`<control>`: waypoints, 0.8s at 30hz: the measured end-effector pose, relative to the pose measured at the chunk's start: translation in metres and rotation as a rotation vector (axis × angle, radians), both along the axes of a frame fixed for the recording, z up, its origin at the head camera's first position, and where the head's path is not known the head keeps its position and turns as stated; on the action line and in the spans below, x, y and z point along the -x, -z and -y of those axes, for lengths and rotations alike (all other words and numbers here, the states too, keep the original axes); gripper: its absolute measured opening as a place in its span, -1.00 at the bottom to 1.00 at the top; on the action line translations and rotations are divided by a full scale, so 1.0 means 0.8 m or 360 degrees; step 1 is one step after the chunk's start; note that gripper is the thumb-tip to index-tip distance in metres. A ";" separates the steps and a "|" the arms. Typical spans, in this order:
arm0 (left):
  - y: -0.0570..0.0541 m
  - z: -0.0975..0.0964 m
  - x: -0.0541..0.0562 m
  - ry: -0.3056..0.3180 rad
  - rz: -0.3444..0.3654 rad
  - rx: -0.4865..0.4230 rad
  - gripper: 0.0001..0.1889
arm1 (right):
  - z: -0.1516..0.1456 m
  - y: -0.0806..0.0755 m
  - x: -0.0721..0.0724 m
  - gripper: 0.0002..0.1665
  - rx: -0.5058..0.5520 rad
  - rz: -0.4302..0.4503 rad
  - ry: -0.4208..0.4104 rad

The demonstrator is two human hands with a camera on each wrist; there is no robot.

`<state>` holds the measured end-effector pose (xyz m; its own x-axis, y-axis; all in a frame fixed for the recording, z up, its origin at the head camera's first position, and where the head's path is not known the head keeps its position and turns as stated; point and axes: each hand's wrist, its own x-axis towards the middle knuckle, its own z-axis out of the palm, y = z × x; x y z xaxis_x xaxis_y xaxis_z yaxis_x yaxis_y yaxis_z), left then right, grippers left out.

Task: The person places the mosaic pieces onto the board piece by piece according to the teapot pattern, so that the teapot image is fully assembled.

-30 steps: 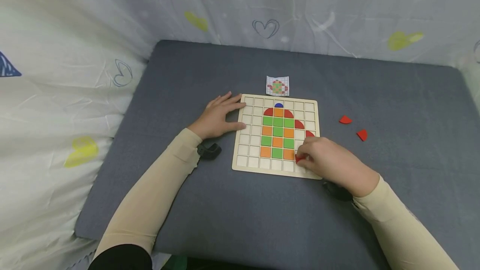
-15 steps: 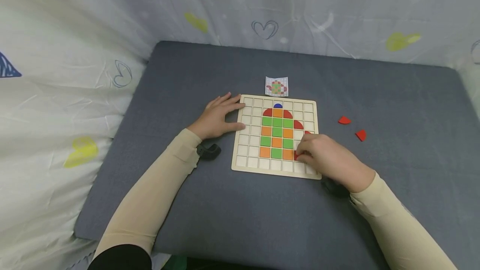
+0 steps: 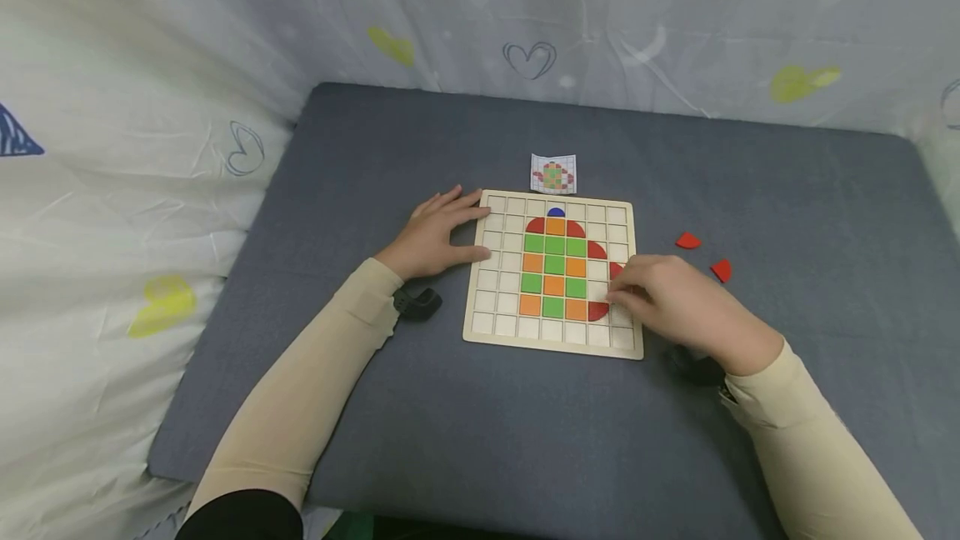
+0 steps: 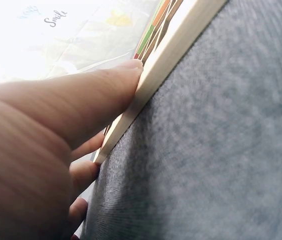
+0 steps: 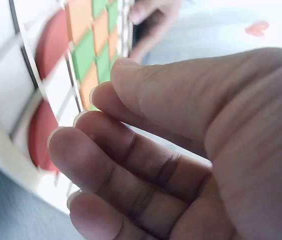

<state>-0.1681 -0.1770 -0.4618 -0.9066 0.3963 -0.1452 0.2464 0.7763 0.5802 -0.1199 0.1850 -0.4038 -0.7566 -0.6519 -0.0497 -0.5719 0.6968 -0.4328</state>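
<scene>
A wooden grid board [image 3: 551, 346] lies on the dark cloth, filled in its middle columns with orange and green square tiles [image 3: 554, 264]. Red quarter-circle tiles [image 3: 596, 250] sit at the right side and top, below a blue half-round tile [image 3: 556, 212]. My left hand [image 3: 438, 233] rests at the board's left edge, thumb and fingertips on the rim. My right hand [image 3: 686, 302] hovers over the right edge, fingers loosely bent with nothing between them. Left of its fingertips a red quarter-circle tile [image 3: 597, 311] lies in a lower cell.
Two loose red quarter-circle tiles, one farther back [image 3: 687, 240] and one nearer [image 3: 722, 271], lie right of the board. Behind the board is a small printed pattern card [image 3: 553, 174]. A printed white curtain [image 3: 450, 15] surrounds the table's back and left.
My right hand has let go of the red quarter-circle tile, leaving it in the lower right cell, and drawn back to the right. My left hand stays on the rim.
</scene>
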 end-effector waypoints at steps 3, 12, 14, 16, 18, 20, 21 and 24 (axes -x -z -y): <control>0.000 0.000 0.000 0.0004 0.0001 0.0000 -0.18 | -0.013 -0.009 0.006 -0.92 -0.0007 -0.0033 0.0059; -0.001 -0.001 0.000 0.0002 0.0000 -0.0008 -0.17 | -0.064 -0.017 0.030 -0.84 -0.0092 -0.0020 0.0343; 0.000 -0.001 -0.001 0.0008 -0.0001 -0.0007 -0.17 | -0.076 -0.014 0.036 -0.82 -0.0119 -0.0005 0.0381; 0.002 0.000 -0.002 0.0019 0.0005 -0.0001 -0.16 | -0.087 -0.010 0.042 -0.81 -0.0137 0.0017 0.0425; 0.003 0.001 -0.003 0.0027 0.0003 0.0000 -0.16 | -0.095 -0.006 0.048 -0.78 -0.0152 0.0040 0.0465; 0.003 0.001 -0.003 0.0031 -0.0006 -0.0004 -0.17 | -0.101 0.000 0.053 -0.76 -0.0159 0.0056 0.0500; 0.003 0.001 -0.003 0.0031 -0.0010 -0.0010 -0.17 | -0.102 0.002 0.055 -0.74 -0.0160 0.0055 0.0510; 0.001 0.000 -0.002 0.0032 -0.0028 -0.0021 -0.18 | -0.103 0.011 0.061 -0.72 -0.0166 0.0017 0.0511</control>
<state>-0.1669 -0.1772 -0.4628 -0.9007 0.4164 -0.1239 0.2723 0.7634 0.5858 -0.1687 0.2674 -0.4125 -0.9217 -0.3713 -0.1126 -0.3119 0.8816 -0.3544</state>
